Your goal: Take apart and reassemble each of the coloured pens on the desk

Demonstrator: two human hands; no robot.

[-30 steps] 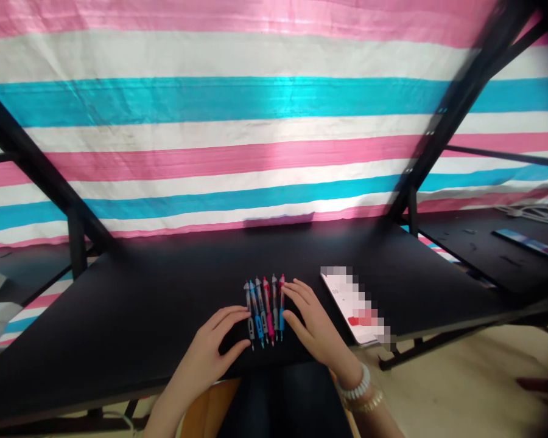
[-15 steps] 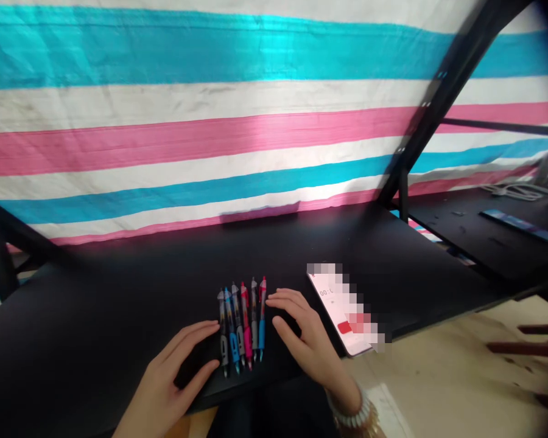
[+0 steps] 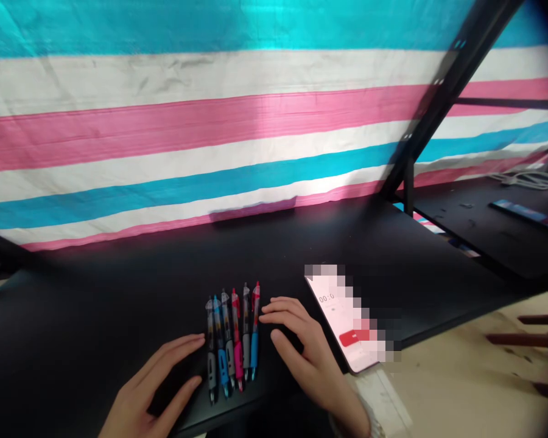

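Note:
Several click pens lie side by side in a row on the black table (image 3: 132, 304), tips toward me. At the left end is a pen with a grey grip (image 3: 211, 365), and beside it one with a blue grip (image 3: 223, 365). A pink-gripped pen (image 3: 238, 359) lies further along, and a pen with a red top and blue grip (image 3: 254, 347) ends the row on the right. My left hand (image 3: 148, 389) rests open just left of the row, fingertips close to the grey pen. On the other side, my right hand (image 3: 304, 350) is open, its fingertips near the red-and-blue pen. Neither hand holds anything.
A phone (image 3: 332, 319) with a lit timer screen, partly blurred out, lies right of my right hand near the table edge. Striped sheeting (image 3: 187, 131) hangs behind the table. A black frame post (image 3: 432, 125) slants up at the right, beside another table (image 3: 488, 228) with a cable.
The head view has shifted a little, so the pens appear lower and further left. Both hands stay open beside the row, with no visible change in what they hold.

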